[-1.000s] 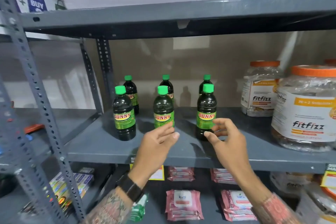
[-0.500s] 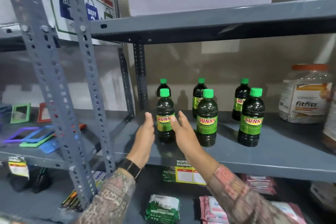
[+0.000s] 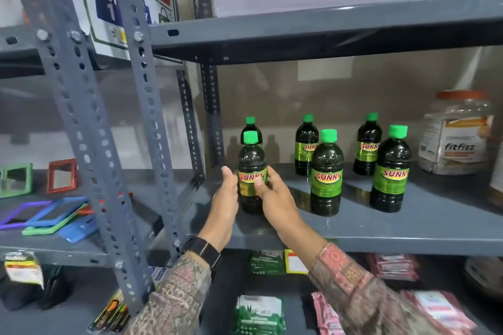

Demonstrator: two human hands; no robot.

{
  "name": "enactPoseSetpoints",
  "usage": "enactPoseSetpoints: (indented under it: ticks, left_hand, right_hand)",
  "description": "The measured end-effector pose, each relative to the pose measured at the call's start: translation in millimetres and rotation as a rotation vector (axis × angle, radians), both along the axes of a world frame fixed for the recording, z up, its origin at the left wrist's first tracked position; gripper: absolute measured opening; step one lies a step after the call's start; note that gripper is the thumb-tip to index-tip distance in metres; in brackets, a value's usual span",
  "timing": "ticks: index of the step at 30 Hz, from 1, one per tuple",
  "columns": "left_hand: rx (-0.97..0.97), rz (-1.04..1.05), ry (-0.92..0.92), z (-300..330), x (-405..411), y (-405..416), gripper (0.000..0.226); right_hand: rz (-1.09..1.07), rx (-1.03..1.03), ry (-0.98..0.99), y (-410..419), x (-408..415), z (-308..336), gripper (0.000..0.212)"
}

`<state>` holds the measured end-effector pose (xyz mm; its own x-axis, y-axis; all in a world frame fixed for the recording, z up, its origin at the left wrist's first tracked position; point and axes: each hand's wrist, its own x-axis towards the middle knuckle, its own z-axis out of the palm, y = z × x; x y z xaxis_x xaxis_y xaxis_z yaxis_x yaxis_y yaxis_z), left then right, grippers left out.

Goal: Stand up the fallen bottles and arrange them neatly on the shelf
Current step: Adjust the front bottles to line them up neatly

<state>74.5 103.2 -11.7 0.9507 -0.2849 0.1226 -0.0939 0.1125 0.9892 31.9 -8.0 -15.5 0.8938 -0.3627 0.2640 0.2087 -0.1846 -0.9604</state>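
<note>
Hiding most of the bottle behind it, the front left bottle (image 3: 251,174) stands upright near the middle of the frame on the grey shelf (image 3: 353,228), and only the green cap and dark shoulders of the back left bottle (image 3: 250,128) show above it. The left hand (image 3: 227,198) lies flat against this front bottle's left side with fingers straight, while the right hand (image 3: 275,193) wraps its right side, thumb laid across the yellow and green label; together they hold it, and the hands cover the lower edges of the label. Whether the bottle's base rests fully on the shelf is hard to tell behind the fingers. All six bottles are dark with green caps and stand upright in two rows: the front middle bottle (image 3: 326,174) and front right bottle (image 3: 392,168) toward the right of centre, the back middle bottle (image 3: 305,144) and back right bottle (image 3: 368,143) behind them. A clear jar (image 3: 457,133) with an orange lid sits at the far right, blurred. Perforated grey posts (image 3: 81,117) cross the left of the frame in front of coloured frames (image 3: 54,212) lying on a neighbouring shelf. Packets (image 3: 258,315) at the bottom edge are partly cut off and covered by the patterned sleeves (image 3: 359,288).
</note>
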Motion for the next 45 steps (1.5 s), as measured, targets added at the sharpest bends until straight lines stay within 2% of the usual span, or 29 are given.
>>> enactPoseSetpoints:
  ticks: [3, 8, 12, 16, 18, 21, 23, 25, 27, 29, 31, 35, 37, 41, 45]
  left_hand:
    - [-0.021, -0.032, 0.029, 2, 3, 4, 0.078]
    - [-0.082, -0.067, 0.053, 0, 10, 0, 0.067]
    - [-0.098, -0.076, 0.06, -3, 13, 0, 0.052]
    - [-0.098, -0.05, 0.063, 3, 2, 2, 0.048]
    - [-0.1, 0.004, 0.052, 4, -6, 4, 0.047]
    - [-0.158, 0.256, -0.065, -4, -26, 5, 0.06]
    - [-0.211, 0.432, -0.263, -10, -54, 2, 0.045]
    - [-0.189, 0.429, -0.433, -14, -79, -9, 0.036]
    - [-0.111, 0.28, -0.474, -20, -85, -29, 0.032]
    - [-0.007, 0.087, -0.41, -16, -84, -55, 0.032]
    - [0.068, -0.039, -0.31, -8, -77, -81, 0.041]
    - [0.02, -0.11, -0.012, 0, -47, -124, 0.058]
    - [-0.087, -0.135, 0.103, 1, -39, -134, 0.051]
    - [-0.138, -0.164, 0.142, 4, -44, -140, 0.041]
    - [-0.11, -0.129, 0.107, 4, -46, -142, 0.034]
  right_hand:
    - [0.01, 0.159, -0.012, -2, 1, 7, 0.048]
    - [0.027, 0.207, -0.015, 6, 7, 3, 0.031]
    - [-0.018, 0.193, -0.03, 12, 11, -5, 0.036]
    - [0.002, 0.19, -0.033, 15, 5, 0, 0.036]
    - [0.014, 0.202, -0.015, 13, -2, 3, 0.043]
    - [0.034, 0.151, 0.007, 2, -26, 5, 0.055]
    - [0.022, 0.075, -0.045, -13, -50, 1, 0.048]
    - [-0.062, 0.043, -0.159, -34, -74, -5, 0.035]
    - [-0.231, 0.058, -0.278, -56, -93, -10, 0.024]
    - [-0.375, 0.106, -0.35, -81, -102, -9, 0.02]
    - [-0.427, 0.149, -0.34, -105, -101, -1, 0.024]
    - [-0.218, 0.244, -0.101, -136, -79, 10, 0.037]
    - [-0.144, 0.246, -0.029, -144, -66, 4, 0.038]
    - [-0.088, 0.233, -0.011, -145, -58, -1, 0.026]
    - [-0.051, 0.208, -0.035, -142, -60, 6, 0.026]
